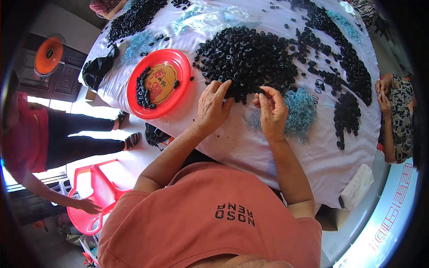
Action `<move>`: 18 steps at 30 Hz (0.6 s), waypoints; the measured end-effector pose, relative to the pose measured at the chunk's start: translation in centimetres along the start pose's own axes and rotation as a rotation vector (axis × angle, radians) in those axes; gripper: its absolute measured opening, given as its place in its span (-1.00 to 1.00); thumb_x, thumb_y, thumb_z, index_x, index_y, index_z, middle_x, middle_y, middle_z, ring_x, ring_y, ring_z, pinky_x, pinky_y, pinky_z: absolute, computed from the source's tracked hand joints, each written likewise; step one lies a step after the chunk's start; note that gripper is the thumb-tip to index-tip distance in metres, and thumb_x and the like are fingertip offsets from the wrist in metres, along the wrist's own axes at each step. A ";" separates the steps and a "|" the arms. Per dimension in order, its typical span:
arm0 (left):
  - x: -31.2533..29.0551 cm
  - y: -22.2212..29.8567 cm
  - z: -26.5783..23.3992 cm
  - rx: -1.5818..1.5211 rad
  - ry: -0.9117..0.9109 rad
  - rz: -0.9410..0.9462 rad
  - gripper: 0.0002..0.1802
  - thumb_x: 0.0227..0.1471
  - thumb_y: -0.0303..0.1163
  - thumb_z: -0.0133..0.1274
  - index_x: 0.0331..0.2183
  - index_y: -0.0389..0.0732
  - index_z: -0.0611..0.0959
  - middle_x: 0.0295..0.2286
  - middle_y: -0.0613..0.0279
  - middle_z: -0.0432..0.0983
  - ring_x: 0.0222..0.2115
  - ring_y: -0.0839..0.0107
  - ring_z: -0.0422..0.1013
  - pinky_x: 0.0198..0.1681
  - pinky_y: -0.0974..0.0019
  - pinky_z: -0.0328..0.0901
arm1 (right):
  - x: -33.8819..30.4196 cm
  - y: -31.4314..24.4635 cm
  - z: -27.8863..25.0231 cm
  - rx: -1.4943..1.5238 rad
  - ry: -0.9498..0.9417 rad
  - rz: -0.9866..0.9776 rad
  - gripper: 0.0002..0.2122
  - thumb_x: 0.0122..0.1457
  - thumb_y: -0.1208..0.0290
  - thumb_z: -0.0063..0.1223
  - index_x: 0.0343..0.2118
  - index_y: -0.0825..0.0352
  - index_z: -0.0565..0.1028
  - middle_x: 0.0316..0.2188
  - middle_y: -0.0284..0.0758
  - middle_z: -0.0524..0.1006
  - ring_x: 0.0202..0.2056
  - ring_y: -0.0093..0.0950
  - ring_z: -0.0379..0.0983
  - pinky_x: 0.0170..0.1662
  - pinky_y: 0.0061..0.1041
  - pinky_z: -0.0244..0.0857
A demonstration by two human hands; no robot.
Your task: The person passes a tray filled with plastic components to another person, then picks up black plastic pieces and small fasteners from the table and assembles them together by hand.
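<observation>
On the white-covered table, a large heap of small black plastic pieces (250, 53) lies in front of me. My left hand (213, 107) rests at the heap's near edge, thumb and forefinger apart, with nothing visible between them. Close by, my right hand (273, 114) pinches a small black plastic piece (260, 90) between thumb and fingers. Beside and partly behind that hand spreads a pile of tiny bluish, wiry pieces (300, 111) resembling small springs. To the left, a round red tray (167, 109) holds several black pieces along its left side.
More black pieces (346, 114) lie in heaps at right and far left. A clear plastic bag (214, 18) and a black cloth bag (100, 69) are on the table. Other people's hands (383, 91) show at the right edge. A person stands left by a pink chair (96, 196).
</observation>
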State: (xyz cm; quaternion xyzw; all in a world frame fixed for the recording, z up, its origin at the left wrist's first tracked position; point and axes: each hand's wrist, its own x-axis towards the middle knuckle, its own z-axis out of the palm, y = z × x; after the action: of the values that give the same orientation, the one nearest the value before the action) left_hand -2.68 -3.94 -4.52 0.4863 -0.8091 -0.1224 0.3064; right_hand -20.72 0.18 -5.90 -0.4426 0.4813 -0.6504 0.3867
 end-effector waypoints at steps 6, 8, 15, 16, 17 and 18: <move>1.5 0.5 0.8 0.000 0.006 0.049 -0.48 -0.10 -0.49 0.19 -0.02 -0.21 0.51 -0.27 0.08 0.44 -0.26 0.12 0.45 -0.22 0.17 0.36 | 0.0 -0.2 0.0 -0.079 -0.016 -0.034 -0.84 0.23 0.59 0.02 -0.14 0.38 0.49 -0.39 -0.38 0.56 -0.41 -0.65 0.51 -0.30 -0.66 0.44; 1.9 0.3 1.1 -0.055 0.017 0.052 -0.53 -0.07 -0.53 0.15 -0.04 -0.23 0.52 -0.26 0.07 0.44 -0.30 0.14 0.48 -0.24 0.18 0.37 | -0.1 -0.1 -0.1 -0.093 -0.052 -0.006 -0.83 0.27 0.57 -0.03 -0.10 0.35 0.48 -0.33 -0.39 0.54 -0.36 -0.66 0.49 -0.25 -0.65 0.45; 1.3 0.5 0.4 -0.261 0.019 0.013 -0.68 -0.02 -0.57 0.08 -0.14 -0.23 0.57 -0.25 0.03 0.47 -0.31 0.03 0.47 -0.29 0.14 0.38 | 0.1 -0.1 0.1 -0.066 -0.002 0.011 -0.85 0.22 0.60 0.02 -0.15 0.38 0.50 -0.40 -0.38 0.56 -0.42 -0.65 0.51 -0.31 -0.65 0.45; 0.9 0.4 0.1 -0.275 0.044 0.009 -0.70 -0.02 -0.56 0.08 -0.16 -0.23 0.58 -0.26 0.04 0.48 -0.32 0.04 0.48 -0.29 0.15 0.38 | 0.1 -0.1 0.1 -0.059 -0.011 0.006 -0.85 0.22 0.60 0.02 -0.15 0.38 0.50 -0.40 -0.38 0.56 -0.42 -0.65 0.51 -0.31 -0.65 0.45; 0.5 0.3 -0.3 -0.288 0.069 0.005 -0.72 -0.02 -0.56 0.09 -0.18 -0.22 0.59 -0.27 0.05 0.48 -0.33 0.05 0.48 -0.30 0.15 0.38 | 0.1 0.0 0.1 -0.052 -0.020 0.000 -0.85 0.22 0.60 0.02 -0.15 0.38 0.50 -0.41 -0.38 0.56 -0.42 -0.65 0.51 -0.31 -0.66 0.45; 0.2 0.1 -0.5 -0.290 0.067 0.005 -0.72 -0.02 -0.56 0.09 -0.18 -0.22 0.59 -0.27 0.05 0.48 -0.33 0.05 0.48 -0.30 0.15 0.38 | 0.1 0.0 0.1 -0.054 -0.019 0.001 -0.85 0.22 0.60 0.02 -0.15 0.38 0.50 -0.41 -0.38 0.56 -0.42 -0.65 0.51 -0.31 -0.66 0.45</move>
State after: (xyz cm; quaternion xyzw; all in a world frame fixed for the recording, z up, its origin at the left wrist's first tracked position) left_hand -2.49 -4.05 -4.01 0.4388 -0.7733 -0.2210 0.4008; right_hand -20.70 0.05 -5.86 -0.4585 0.4953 -0.6328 0.3795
